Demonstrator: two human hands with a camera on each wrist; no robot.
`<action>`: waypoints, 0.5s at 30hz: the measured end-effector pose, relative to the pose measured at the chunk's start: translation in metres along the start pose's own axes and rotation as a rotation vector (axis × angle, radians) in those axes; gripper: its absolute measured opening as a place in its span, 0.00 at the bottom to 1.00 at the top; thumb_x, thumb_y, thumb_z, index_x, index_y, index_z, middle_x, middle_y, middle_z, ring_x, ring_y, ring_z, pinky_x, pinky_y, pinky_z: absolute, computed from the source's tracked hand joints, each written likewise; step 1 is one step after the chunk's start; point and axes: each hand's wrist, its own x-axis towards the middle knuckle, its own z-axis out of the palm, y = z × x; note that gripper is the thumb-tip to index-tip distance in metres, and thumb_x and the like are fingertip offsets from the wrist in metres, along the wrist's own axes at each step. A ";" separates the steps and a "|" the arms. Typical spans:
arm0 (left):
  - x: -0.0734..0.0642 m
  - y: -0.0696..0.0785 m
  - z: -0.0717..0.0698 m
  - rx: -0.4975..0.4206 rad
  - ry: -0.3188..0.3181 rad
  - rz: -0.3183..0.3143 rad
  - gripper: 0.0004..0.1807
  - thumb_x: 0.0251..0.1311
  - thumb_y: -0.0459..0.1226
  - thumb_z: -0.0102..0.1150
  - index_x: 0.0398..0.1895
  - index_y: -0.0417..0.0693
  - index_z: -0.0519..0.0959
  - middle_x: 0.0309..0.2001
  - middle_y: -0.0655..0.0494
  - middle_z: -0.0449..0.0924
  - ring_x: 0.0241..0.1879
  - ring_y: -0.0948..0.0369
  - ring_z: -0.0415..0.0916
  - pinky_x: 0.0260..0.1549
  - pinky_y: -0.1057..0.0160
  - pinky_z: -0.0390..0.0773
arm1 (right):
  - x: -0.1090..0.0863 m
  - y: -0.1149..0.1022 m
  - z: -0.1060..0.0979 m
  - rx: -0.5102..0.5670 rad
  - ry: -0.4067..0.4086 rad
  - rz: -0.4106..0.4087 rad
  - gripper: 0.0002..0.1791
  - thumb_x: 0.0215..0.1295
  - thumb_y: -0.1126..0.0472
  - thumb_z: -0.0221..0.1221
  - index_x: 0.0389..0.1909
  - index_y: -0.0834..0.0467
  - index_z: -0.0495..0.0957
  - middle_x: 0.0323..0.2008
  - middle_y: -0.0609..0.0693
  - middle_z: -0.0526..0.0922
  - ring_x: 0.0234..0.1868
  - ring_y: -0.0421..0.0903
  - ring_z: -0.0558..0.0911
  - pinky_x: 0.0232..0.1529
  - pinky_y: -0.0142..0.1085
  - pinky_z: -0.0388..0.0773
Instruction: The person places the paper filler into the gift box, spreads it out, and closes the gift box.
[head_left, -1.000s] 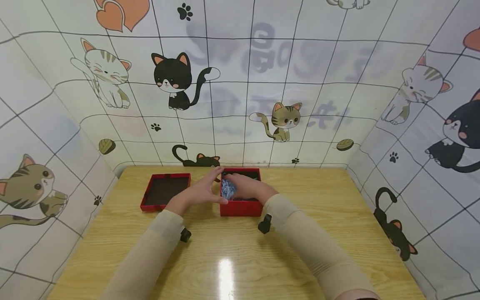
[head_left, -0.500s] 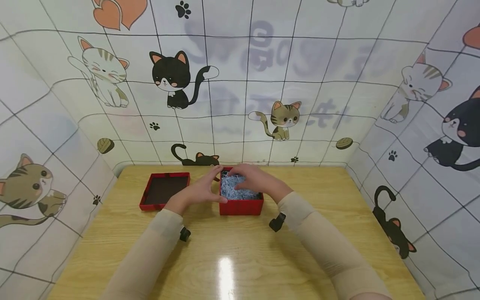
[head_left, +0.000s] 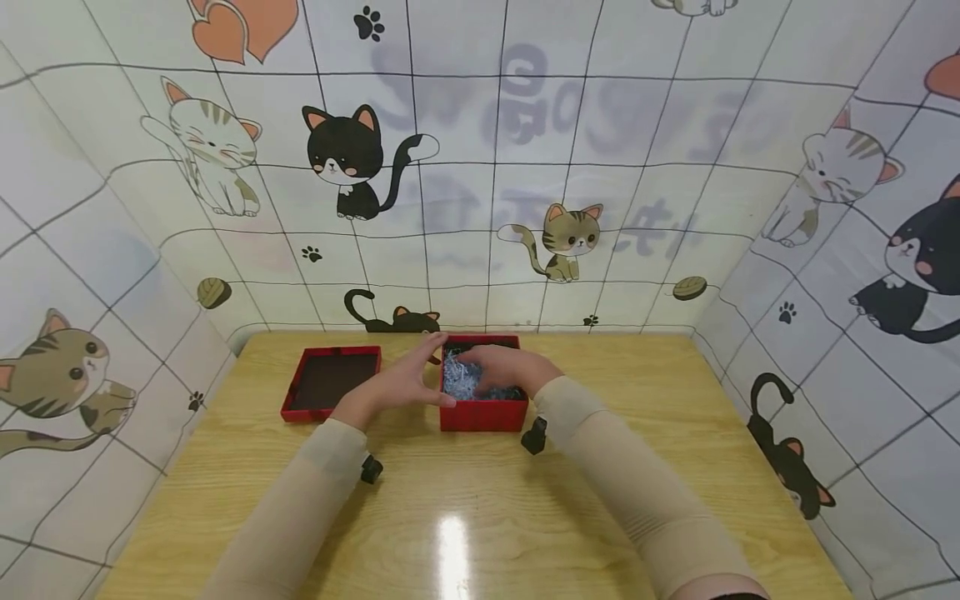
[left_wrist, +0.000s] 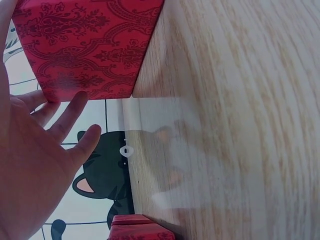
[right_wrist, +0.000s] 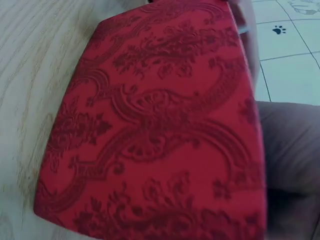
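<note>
A red patterned box (head_left: 483, 417) stands at the table's far side, holding pale blue shredded paper (head_left: 459, 379). My right hand (head_left: 506, 367) reaches into it from the right, its fingers spread on the paper, the fingertips partly sunk in it. My left hand (head_left: 401, 379) touches the box's left side, thumb near the front corner and forefinger near the back corner. In the left wrist view the fingers (left_wrist: 70, 117) of that hand extend against the red wall. From the right wrist view, the box's side (right_wrist: 160, 120) hides most of the right hand.
The red-rimmed lid (head_left: 333, 383), dark inside, lies upturned to the left of the box. A wooden table (head_left: 450, 500) spreads in front, with a cat-printed sheet (head_left: 480, 167) rising behind it and along both sides.
My right hand lifts off the shredded paper, which puffs up across the box, then presses back down into it. The left hand stays at the box's side.
</note>
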 end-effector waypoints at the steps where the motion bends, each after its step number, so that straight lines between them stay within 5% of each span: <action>1: 0.000 0.000 0.000 -0.001 -0.002 0.001 0.70 0.58 0.59 0.83 0.93 0.55 0.45 0.92 0.51 0.38 0.89 0.46 0.37 0.80 0.30 0.54 | 0.001 -0.001 0.001 -0.014 -0.012 0.014 0.42 0.73 0.59 0.74 0.85 0.54 0.68 0.81 0.56 0.72 0.79 0.54 0.72 0.80 0.51 0.67; 8: -0.001 -0.001 0.001 0.001 -0.004 -0.007 0.71 0.58 0.59 0.83 0.93 0.55 0.45 0.92 0.54 0.37 0.90 0.48 0.35 0.81 0.32 0.53 | -0.005 -0.007 -0.003 -0.025 0.000 0.027 0.43 0.73 0.59 0.75 0.85 0.53 0.68 0.81 0.55 0.71 0.79 0.54 0.72 0.80 0.52 0.67; 15: -0.003 0.002 0.000 -0.029 -0.007 -0.018 0.70 0.59 0.60 0.82 0.94 0.58 0.43 0.92 0.54 0.36 0.90 0.46 0.34 0.79 0.28 0.54 | -0.022 -0.018 -0.021 0.035 0.146 -0.131 0.28 0.72 0.63 0.74 0.71 0.57 0.82 0.70 0.54 0.82 0.70 0.57 0.80 0.71 0.52 0.78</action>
